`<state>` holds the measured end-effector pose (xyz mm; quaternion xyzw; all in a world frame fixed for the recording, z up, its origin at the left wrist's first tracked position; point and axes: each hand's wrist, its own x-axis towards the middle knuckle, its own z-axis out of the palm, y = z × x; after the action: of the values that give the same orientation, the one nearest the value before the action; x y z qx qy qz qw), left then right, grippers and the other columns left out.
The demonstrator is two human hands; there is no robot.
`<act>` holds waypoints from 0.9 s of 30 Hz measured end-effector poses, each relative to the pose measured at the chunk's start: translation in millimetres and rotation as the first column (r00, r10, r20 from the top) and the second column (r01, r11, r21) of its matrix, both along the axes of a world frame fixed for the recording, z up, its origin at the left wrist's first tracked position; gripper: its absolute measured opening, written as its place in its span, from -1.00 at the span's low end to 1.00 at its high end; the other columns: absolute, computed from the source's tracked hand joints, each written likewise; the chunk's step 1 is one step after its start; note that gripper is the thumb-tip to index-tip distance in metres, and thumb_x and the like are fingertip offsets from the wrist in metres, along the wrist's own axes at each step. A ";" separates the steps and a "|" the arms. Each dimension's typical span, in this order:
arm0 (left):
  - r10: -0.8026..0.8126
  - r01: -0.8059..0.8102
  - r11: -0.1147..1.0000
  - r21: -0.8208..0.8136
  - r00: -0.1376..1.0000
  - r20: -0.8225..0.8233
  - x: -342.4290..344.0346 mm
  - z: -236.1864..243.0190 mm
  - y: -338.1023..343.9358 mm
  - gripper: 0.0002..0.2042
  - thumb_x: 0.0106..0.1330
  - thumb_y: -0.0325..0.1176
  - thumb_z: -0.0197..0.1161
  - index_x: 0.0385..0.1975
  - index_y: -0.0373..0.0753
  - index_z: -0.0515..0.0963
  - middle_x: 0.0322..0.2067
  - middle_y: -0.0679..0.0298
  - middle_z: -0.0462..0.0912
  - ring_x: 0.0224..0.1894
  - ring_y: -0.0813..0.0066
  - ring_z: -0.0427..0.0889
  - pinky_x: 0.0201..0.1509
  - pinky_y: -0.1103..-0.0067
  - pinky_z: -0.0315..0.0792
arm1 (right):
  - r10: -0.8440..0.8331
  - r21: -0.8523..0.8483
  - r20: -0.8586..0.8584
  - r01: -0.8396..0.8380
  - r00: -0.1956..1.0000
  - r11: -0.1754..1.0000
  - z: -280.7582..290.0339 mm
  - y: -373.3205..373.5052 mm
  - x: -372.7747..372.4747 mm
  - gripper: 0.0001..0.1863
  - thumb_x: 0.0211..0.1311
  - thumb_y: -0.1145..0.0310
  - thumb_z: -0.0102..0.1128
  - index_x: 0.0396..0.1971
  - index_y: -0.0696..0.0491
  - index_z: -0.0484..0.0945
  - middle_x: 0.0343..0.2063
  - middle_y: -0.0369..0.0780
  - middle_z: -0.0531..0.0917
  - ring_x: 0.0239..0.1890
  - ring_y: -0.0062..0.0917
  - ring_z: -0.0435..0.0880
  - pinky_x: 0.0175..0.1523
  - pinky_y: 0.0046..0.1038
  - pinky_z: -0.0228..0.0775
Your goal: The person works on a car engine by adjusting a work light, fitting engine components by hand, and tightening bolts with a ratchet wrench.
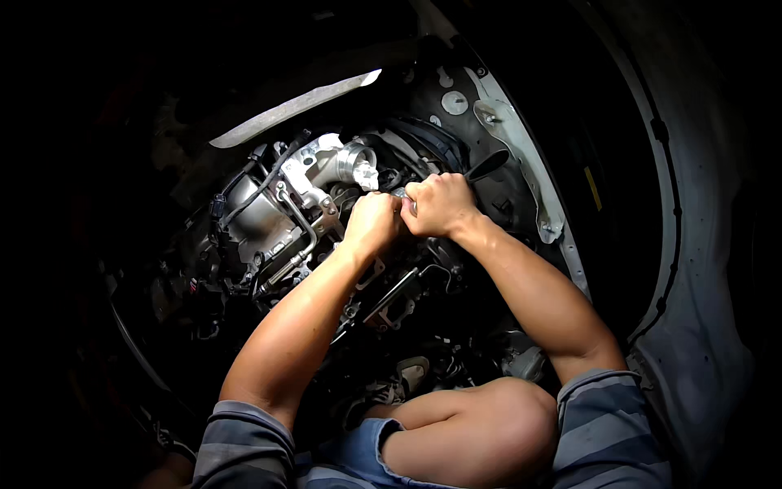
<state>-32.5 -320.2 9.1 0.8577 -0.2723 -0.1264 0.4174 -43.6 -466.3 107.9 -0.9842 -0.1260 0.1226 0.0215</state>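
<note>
Metal piece (pixel 400 193), small & shiny, sits near centre of frame btwn L hand (pixel 373 222) and R hand (pixel 444 204), over a dark engine bay. R fingers (pixel 414 196) are curled closed & seem to have hold of it. L fingers are curled into a fist right beside it; can't tell if they grip the same pc. or something hidden.

Handling, as a judgement: prob. hard, rigid metal, light enough for the hands, poss. slick if oily. Best hold prob. on whatever end sticks clear of the engine (pixel 265 204), w/ knuckles kept off the brackets & tubes nearby. White crumpled wad (pixel 366 175) at the mouth of the silver pipe (pixel 350 156), just above L hand, looks soft & easily torn.

Hard to make out: most of the pc., b/c both hands cover it; its full shape & what it joins, if anything, don't show. Dark paddle-shaped part (pixel 487 165) right of R hand runs behind the knuckles, so can't say if it's connected. Far left & top edge are near-black; shoe (pixel 413 372) at lower centre is partly lost in shadow.
</note>
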 end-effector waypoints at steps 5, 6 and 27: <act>0.039 -0.035 0.996 -0.078 0.998 0.046 -0.1 7.6 1.5 -0.84 0.14 -0.40 0.28 -0.32 -0.26 0.70 -0.45 -0.08 0.67 -0.33 -0.05 0.69 -0.13 0.23 0.56 | -0.304 -0.114 -0.072 0.295 0.950 0.949 16.0 21.2 -1.2 -0.68 0.11 0.10 0.15 -0.45 0.00 0.75 -0.41 -0.11 0.76 -0.30 -0.25 0.78 -0.15 -0.27 0.61; 0.012 -0.012 1.000 -0.001 0.992 -0.126 3.4 13.1 3.0 -0.84 0.14 -0.40 0.28 -0.32 -0.26 0.70 -0.43 -0.08 0.68 -0.31 -0.05 0.69 -0.13 0.22 0.56 | -0.355 -0.103 -0.060 0.348 0.933 0.932 9.3 22.0 -0.2 -0.67 0.13 0.10 0.14 -0.44 0.03 0.75 -0.39 -0.09 0.76 -0.26 -0.25 0.78 -0.11 -0.27 0.60; -0.100 0.100 0.972 -0.213 0.995 0.009 -69.4 -10.8 -27.7 -0.81 0.12 -0.30 0.37 -0.30 -0.20 0.71 -0.32 0.10 0.63 -0.16 0.08 0.60 -0.02 0.29 0.49 | -0.420 -0.013 -0.256 0.432 0.871 0.902 24.4 -14.8 -76.8 -0.65 0.13 0.09 0.33 -0.45 0.13 0.67 -0.43 0.01 0.72 -0.27 -0.05 0.73 -0.12 -0.14 0.57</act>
<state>-101.9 -347.9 -1.6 0.7930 -0.3268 -0.1183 0.5004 -120.4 -481.2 132.2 -0.9633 0.0949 0.2362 0.0858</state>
